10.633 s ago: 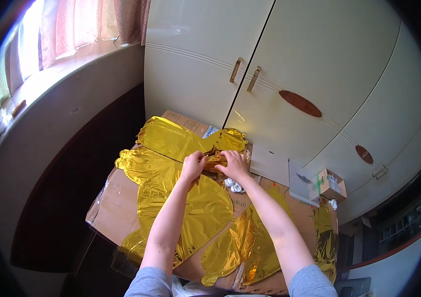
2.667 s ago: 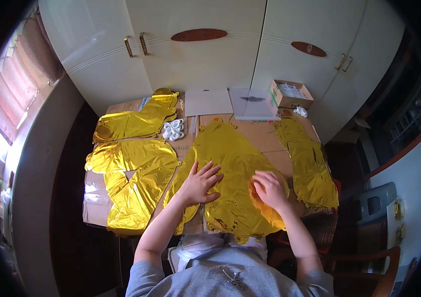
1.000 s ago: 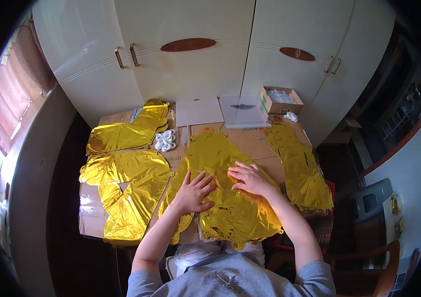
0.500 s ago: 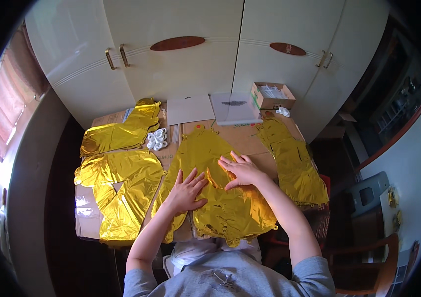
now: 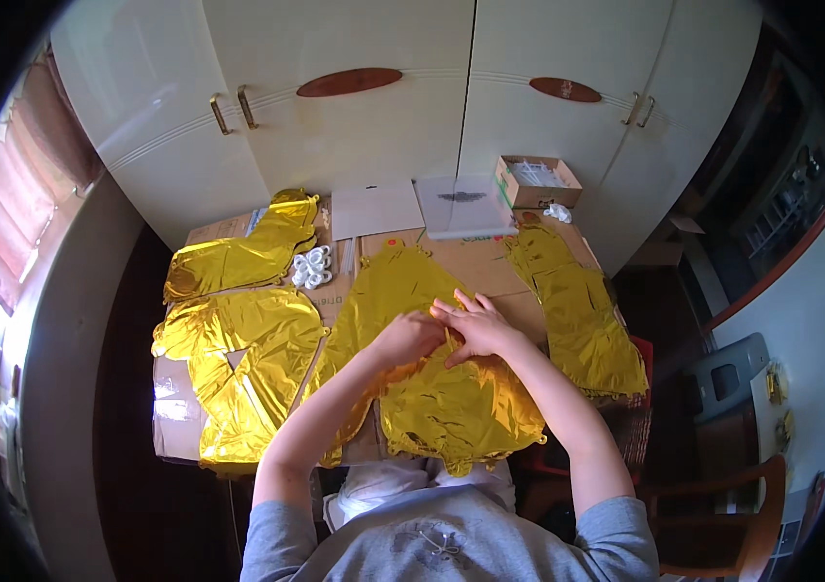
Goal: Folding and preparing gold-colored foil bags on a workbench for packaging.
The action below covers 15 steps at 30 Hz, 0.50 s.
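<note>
a cardboard-covered desk stands against cream cupboard doors, a wooden chair at the right. the left hand is curled loosely, fingers bent down on the middle gold foil balloon lying flat on the desk; whether it pinches the foil cannot be told. the right hand, fingers spread and nearly flat, presses the same foil just beside it. 3 more gold foil balloons lie around, beyond them a cluster of white rings and a small open box.

Small cardboard box beside white cupboard doors.
</note>
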Available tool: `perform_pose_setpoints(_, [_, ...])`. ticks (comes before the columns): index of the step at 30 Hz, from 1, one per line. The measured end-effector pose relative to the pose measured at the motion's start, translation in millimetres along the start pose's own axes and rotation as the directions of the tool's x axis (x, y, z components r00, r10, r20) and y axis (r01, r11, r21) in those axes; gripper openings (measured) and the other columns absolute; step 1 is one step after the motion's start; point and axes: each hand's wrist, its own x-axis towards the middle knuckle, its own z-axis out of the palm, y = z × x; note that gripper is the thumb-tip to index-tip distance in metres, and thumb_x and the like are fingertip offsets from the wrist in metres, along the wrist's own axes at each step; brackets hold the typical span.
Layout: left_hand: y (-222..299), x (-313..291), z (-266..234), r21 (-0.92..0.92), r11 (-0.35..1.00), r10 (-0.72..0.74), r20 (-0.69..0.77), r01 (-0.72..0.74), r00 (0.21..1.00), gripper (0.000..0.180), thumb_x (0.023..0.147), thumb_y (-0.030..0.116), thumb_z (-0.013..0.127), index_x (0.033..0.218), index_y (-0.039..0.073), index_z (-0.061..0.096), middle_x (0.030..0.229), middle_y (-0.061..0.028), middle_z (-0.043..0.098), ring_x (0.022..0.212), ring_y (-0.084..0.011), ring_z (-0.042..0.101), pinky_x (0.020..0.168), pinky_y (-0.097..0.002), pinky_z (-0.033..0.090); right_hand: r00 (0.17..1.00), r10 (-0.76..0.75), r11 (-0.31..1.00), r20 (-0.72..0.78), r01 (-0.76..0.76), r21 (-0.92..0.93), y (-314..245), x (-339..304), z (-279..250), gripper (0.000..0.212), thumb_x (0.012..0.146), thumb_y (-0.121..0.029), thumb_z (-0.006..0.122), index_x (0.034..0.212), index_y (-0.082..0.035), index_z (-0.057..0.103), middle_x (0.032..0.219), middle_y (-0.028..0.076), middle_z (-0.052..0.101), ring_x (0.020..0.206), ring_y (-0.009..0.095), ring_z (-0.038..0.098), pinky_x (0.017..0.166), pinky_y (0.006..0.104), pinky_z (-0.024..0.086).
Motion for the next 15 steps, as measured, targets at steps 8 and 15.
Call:
perform_pose_setpoints(8, [5.0,-6.8,-7.7,0.283,0.959,0.017,-0.107,0.014,0.994,0.033,0.085,0.034,0.066,0.115,0.021,0.067,0.122,-0.0022,0.059,0.115,-0.0239,0.052,0.098,-0.0431,0.038,0.999,0.028,0.999,0.024,-0.027,-0.029,-1.7,-0.5,-1.3,0.126,0.059,-0.077,0.068,0.154,-0.015,0.014,0.158,0.001,0.024,0.147,0.033,0.014,0.118,0.0532,0.011])
perform_pose_setpoints(15, [11.7,-13.1,-7.4,0.368,0.926,0.122,-0.071,-0.088,0.99,0.039,0.091,0.029,0.056,0.128,0.016,0.059,0.136,-0.0035,0.055,0.134,-0.0252,0.041,0.104,-0.047,0.032,0.999,0.03,0.999,0.019,-0.03,0.01,0.9,-2.2,0.7,0.128,0.059,-0.078,0.067,0.155,-0.015,0.009,0.159,0.003,0.022,0.148,0.034,0.011,0.118,0.0532,0.009])
